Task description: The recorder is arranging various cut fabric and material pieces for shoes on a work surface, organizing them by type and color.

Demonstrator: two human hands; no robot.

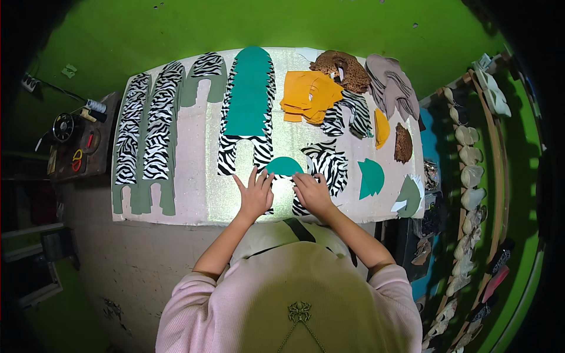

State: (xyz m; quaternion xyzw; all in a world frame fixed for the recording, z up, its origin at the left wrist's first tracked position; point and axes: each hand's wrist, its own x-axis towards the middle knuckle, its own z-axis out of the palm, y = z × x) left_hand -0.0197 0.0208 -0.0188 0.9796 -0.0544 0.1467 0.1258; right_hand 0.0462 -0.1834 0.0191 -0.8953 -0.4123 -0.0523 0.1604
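A teal half-round cut piece (pixel 285 165) lies near the front middle of the table, with a strip of zebra print showing along its lower edge. My left hand (pixel 255 193) rests by its left end, fingers spread and fingertips at the edge. At the opposite end, my right hand (pixel 312 193) lies with fingers stretched forward, touching the piece. Behind them, a row of overlapping teal pieces (pixel 249 94) covers zebra-print pieces (pixel 226 156). More zebra-print pieces (pixel 332 167) lie loose beside my right hand, which partly hides them.
Olive pieces (pixel 162 200) topped with zebra print line the table's left side. Mustard pieces (pixel 309 97), leopard-print pieces (pixel 347 65) and taupe pieces (pixel 391 79) are piled at back right. A sewing machine wheel (pixel 63 126) and orange-handled scissors (pixel 77 160) are at left; shoe-shaped forms (pixel 471 176) hang at right.
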